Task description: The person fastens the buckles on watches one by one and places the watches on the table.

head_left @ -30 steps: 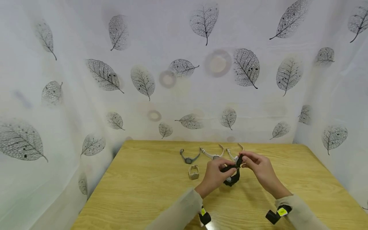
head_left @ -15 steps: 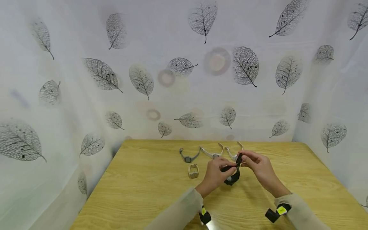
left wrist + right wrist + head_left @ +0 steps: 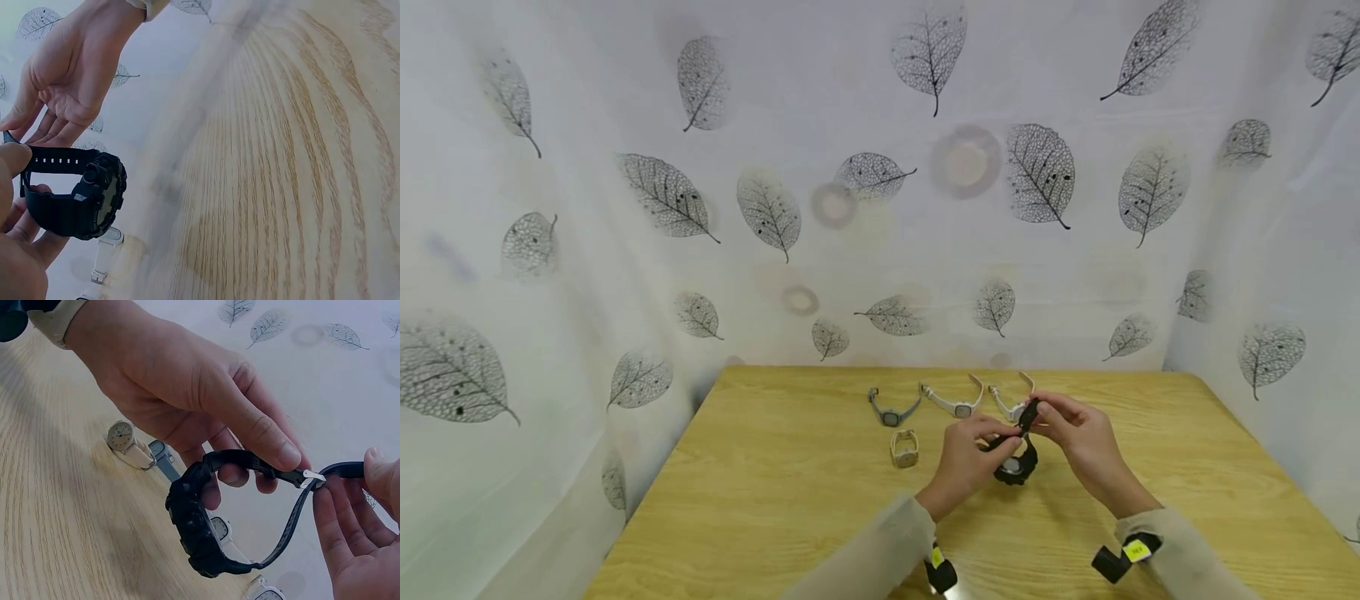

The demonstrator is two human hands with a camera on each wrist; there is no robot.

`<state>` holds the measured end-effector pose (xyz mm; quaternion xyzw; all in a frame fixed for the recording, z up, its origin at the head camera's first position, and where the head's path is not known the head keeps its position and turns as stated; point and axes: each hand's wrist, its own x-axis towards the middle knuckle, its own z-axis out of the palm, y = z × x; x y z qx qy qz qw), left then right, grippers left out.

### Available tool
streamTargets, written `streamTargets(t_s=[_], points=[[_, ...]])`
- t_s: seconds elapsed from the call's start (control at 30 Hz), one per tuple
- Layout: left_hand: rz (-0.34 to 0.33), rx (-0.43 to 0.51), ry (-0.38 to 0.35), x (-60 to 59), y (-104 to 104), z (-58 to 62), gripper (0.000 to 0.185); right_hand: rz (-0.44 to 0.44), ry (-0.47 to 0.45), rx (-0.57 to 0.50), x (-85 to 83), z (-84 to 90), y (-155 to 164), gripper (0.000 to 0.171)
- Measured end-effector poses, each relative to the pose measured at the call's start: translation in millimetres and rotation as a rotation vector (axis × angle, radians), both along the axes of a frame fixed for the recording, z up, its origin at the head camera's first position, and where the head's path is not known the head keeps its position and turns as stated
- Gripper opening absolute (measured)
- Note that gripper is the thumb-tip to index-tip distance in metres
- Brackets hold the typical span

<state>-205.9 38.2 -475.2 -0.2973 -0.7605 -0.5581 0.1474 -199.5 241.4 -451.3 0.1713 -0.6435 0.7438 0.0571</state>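
While left hand (image 3: 964, 457) and right hand (image 3: 1078, 437) pinch black watch (image 3: 1017, 465) strap ends (buckle meeting strap), fastening unfinished; three watches (image 3: 953, 403) unbuckled.

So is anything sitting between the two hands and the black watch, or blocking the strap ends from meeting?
Nothing visible does. The left hand and the right hand both already hold the black watch by its strap, lifted above the table. The other watches lie behind it, clear of the strap ends.
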Motion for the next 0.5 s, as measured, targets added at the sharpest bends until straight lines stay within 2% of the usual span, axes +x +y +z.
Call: streamTargets(t_s=[0.2,0.5], points=[[-0.006,0.016,-0.045,2.0,0.8,0.6,0.013,-0.004,-0.028,-0.029,1.2,-1.4,0.0,0.032],[-0.006,0.019,-0.020,0.9,0.7,-1.4,0.017,-0.005,-0.075,-0.083,2.3,-1.5,-0.9,0.033]])
